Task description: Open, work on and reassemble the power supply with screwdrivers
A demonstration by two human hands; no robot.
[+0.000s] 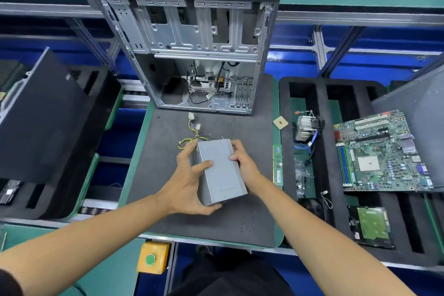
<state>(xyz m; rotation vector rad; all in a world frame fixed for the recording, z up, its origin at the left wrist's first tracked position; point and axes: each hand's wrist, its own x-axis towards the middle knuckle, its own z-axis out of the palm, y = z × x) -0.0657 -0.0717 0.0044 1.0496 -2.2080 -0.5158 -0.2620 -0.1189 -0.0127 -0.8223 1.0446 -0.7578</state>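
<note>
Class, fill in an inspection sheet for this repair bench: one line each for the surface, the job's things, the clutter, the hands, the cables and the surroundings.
Surface: dark grey foam work mat on a green bench.
Job's things: grey metal power supply box, closed, held over the mat; no screwdriver seen.
Clutter: small square processor chip and green memory stick at the mat's right edge.
Hands: left hand and right hand both grip the box's sides.
Cables: yellow and black wire bundle with white plugs trails from the box's far end.
Surroundings: open silver computer case behind; green motherboard, finned cooler and hard drive in a black foam tray; yellow button box.
</note>
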